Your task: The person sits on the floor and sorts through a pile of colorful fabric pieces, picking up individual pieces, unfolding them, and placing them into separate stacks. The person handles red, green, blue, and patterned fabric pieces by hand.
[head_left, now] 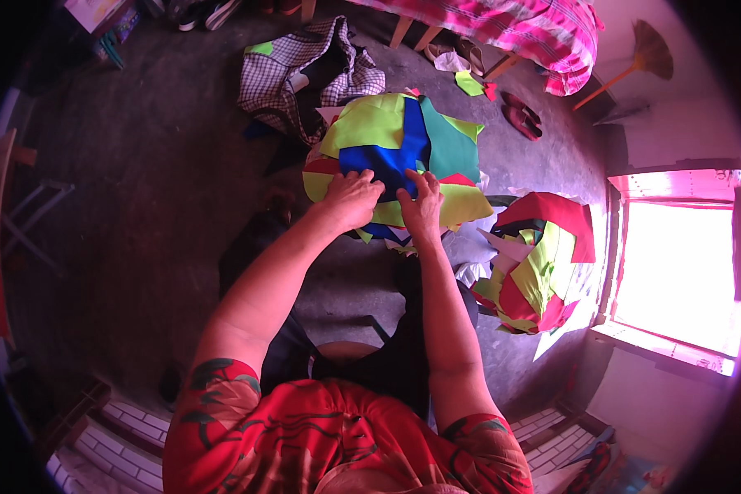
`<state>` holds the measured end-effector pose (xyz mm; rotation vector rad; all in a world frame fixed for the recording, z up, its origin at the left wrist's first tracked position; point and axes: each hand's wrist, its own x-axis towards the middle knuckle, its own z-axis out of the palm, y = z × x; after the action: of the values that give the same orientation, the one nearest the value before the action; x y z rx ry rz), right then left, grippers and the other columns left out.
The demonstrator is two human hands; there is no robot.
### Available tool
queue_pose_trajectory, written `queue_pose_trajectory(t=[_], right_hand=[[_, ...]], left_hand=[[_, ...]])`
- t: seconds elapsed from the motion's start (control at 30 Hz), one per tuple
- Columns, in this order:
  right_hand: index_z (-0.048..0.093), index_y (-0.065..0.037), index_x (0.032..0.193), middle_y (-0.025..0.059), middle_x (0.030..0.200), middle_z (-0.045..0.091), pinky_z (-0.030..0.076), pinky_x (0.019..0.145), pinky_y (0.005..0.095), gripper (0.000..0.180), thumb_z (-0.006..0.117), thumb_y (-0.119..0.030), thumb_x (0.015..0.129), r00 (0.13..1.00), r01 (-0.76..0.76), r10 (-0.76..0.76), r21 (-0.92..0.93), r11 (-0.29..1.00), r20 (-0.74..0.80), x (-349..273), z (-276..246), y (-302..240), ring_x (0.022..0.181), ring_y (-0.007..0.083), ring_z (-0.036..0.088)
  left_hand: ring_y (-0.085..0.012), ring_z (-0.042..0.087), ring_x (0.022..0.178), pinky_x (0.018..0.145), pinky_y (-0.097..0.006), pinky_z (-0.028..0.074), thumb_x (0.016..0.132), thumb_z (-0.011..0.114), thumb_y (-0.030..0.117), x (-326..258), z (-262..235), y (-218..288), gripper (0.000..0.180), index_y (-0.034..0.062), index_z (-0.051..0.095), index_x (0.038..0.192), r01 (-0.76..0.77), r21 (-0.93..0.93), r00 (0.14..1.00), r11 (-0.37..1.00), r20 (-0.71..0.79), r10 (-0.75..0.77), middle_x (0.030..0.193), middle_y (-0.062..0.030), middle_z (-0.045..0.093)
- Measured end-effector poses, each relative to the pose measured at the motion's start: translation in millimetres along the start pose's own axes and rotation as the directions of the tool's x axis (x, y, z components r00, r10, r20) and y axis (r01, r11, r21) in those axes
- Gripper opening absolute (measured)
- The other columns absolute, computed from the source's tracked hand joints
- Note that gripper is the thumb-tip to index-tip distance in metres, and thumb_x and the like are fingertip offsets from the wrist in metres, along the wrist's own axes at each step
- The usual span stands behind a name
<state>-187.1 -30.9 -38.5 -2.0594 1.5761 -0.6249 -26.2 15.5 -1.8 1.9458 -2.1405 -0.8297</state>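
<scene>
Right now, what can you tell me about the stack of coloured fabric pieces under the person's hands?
The stack of flat fabric pieces lies on the grey floor, layered in lime green, royal blue, teal, red and yellow, edges uneven. The left hand and the right hand press on its near edge, fingers on the blue piece. A checked cloth bag lies just beyond.

A: The pile of cloth pieces (pixel 395 156) looks like smooth, matt woven fabric in blue, lime, teal and red; the left hand (pixel 350 200) and right hand (pixel 421 206) press flat on it.

B: The second heap of scraps (pixel 535 263) looks the same cloth. The checked bag (pixel 305 70) is a softer, crumpled textile.

A: The floor (pixel 156 198) reads as rough, dull concrete. The broom (pixel 634 62) has a smooth orange handle and a straw head.
</scene>
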Motion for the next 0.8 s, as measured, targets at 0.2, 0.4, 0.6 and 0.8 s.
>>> queue_pose_trajectory(t=[0.2, 0.4, 0.6, 0.8], right_hand=[[0.062, -0.014, 0.112, 0.0178, 0.122, 0.047, 0.038, 0.094, 0.0441, 0.044, 0.068, -0.017, 0.069, 0.998, -0.047, 0.047, 0.007, 0.999, 0.053, -0.8, 4.2, -2.5, 0.109, 0.0371, 0.045], [0.065, -0.01, 0.108, 0.0177, 0.116, 0.049, 0.035, 0.096, 0.042, 0.04, 0.07, -0.015, 0.068, 0.997, -0.076, 0.07, 0.189, 0.979, 0.039, 3.9, 9.9, 13.1, 0.107, 0.0342, 0.046], [0.064, -0.007, 0.11, 0.0168, 0.122, 0.049, 0.035, 0.098, 0.0379, 0.04, 0.068, -0.014, 0.07, 0.99, -0.143, 0.138, 0.195, 0.97, 0.036, 1.9, 5.3, 2.5, 0.114, 0.0311, 0.046], [0.062, -0.005, 0.112, 0.0157, 0.123, 0.049, 0.035, 0.099, 0.0352, 0.042, 0.067, -0.012, 0.072, 0.974, -0.219, 0.189, 0.317, 0.923, 0.121, 3.9, -2.6, -1.0, 0.117, 0.0283, 0.046]], left_hand=[[-0.0301, 0.05, 0.11, 0.09, -0.044, 0.04, 0.075, 0.065, 0.016, -4.2, 5.7, -4.6, 0.037, 0.0083, 0.056, 0.111, 0.023, 0.079, 1.0, 0.997, -0.002, -0.023, 0.117, -0.0121, 0.049], [-0.0335, 0.055, 0.105, 0.085, -0.046, 0.044, 0.078, 0.065, 0.02, -5.7, -4.3, -3.3, 0.038, 0.0076, 0.054, 0.112, 0.148, 0.083, 0.985, 0.986, 0.073, -0.154, 0.118, -0.0182, 0.048], [-0.0366, 0.057, 0.102, 0.083, -0.047, 0.047, 0.081, 0.062, 0.025, -4.7, -9.4, -6.3, 0.04, 0.0064, 0.05, 0.115, 0.292, -0.004, 0.955, 0.956, 0.048, -0.291, 0.117, -0.0213, 0.049], [-0.0373, 0.053, 0.106, 0.086, -0.047, 0.046, 0.083, 0.06, 0.027, 3.8, -2.9, -15.5, 0.038, 0.0023, 0.05, 0.11, 0.334, -0.141, 0.942, 0.932, 0.008, -0.336, 0.117, -0.0227, 0.048]])
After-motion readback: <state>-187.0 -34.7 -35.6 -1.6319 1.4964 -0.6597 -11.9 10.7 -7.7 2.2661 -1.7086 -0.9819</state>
